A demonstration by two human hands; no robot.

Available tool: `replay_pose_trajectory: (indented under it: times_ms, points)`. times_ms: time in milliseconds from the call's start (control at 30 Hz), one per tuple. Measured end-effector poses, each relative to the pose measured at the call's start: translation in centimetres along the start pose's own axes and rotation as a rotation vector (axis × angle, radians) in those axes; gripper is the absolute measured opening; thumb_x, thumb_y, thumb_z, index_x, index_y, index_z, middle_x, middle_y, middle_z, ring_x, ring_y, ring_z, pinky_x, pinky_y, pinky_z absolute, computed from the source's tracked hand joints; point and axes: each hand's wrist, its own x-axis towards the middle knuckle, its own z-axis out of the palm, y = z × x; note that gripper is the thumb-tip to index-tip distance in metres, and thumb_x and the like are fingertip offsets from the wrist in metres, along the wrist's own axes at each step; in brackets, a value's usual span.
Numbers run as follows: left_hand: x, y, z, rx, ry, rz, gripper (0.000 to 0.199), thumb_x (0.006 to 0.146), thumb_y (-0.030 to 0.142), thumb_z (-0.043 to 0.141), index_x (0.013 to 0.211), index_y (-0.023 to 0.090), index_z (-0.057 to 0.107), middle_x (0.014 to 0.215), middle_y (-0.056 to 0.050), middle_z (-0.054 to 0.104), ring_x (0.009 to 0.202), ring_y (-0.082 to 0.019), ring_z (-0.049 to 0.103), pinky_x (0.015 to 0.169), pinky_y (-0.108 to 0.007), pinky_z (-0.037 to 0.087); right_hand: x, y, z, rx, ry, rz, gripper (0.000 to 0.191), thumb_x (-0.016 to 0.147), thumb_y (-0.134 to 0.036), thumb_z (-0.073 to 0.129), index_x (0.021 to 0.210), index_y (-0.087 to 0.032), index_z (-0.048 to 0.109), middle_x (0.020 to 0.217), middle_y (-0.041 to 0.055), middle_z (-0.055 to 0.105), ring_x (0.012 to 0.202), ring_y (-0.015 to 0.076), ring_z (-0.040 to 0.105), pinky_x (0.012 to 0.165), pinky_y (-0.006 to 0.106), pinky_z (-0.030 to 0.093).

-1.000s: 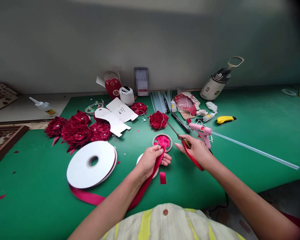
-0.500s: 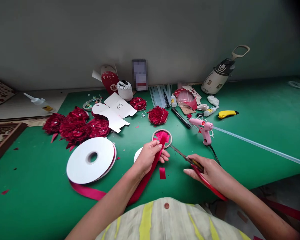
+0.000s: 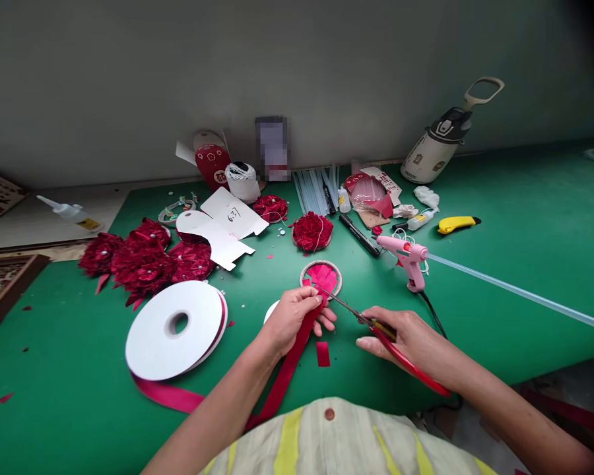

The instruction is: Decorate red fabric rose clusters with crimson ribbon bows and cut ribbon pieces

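My left hand [image 3: 297, 318] pinches a red ribbon [image 3: 287, 373] near its end, in front of a round ring [image 3: 340, 284] that holds cut red pieces [image 3: 323, 276]. The ribbon runs down past my wrist and round to a white spool [image 3: 153, 330] on the left. In my right hand [image 3: 408, 343] are red-handled scissors [image 3: 400, 359], their blades pointing left at the ribbon beside my left fingertips. One cut red piece [image 3: 323, 354] lies on the green table just below my left hand. Part of a white disc [image 3: 271, 310] shows behind my left hand.
Red fabric flowers [image 3: 146, 260] lie at the left, another [image 3: 312, 232] behind the ring. A pink glue gun [image 3: 408, 257] with a long clear stick is at the right, near a yellow cutter [image 3: 458, 224] and black marker [image 3: 359, 235]. A bottle [image 3: 433, 148] stands at the back.
The scissors' blades have moved left to the ribbon. The ribbon length that stuck up past my left fingers no longer shows there. The view has shifted slightly.
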Motion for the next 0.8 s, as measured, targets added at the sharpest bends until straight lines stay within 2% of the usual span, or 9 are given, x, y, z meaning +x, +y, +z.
replay_pose_trajectory:
  times_ms: [200,567,800]
  points:
    - [0.17,0.0,-0.18,-0.013,0.009,0.011,0.017,0.083,0.026,0.054,0.077,0.011,0.053,0.075,-0.012,0.067,0.065,-0.019,0.066,0.047,-0.022,0.047,0.44,-0.27,-0.16,-0.021,-0.026,-0.006,0.037,0.083,-0.057,0.049,0.095,-0.024,0.059,0.058,-0.0047,0.043,0.055,0.0122,0.033,0.053,0.023,0.028]
    - [0.15,-0.03,-0.16,-0.004,0.006,0.019,0.016,0.084,0.024,0.052,0.078,0.01,0.054,0.077,-0.012,0.066,0.065,-0.019,0.065,0.047,-0.022,0.047,0.31,-0.03,-0.25,-0.034,-0.034,-0.009,0.038,0.083,-0.057,0.05,0.095,-0.023,0.061,0.059,-0.0053,0.037,0.057,0.0121,0.026,0.052,0.022,0.027]
    - [0.23,-0.07,-0.15,-0.007,0.011,0.004,0.015,0.084,0.024,0.052,0.077,0.01,0.053,0.076,-0.012,0.066,0.065,-0.019,0.066,0.048,-0.022,0.047,0.17,0.44,-0.07,-0.038,-0.019,-0.029,0.04,0.082,-0.057,0.051,0.093,-0.021,0.063,0.057,-0.0049,0.039,0.057,0.0116,0.026,0.052,0.022,0.027]
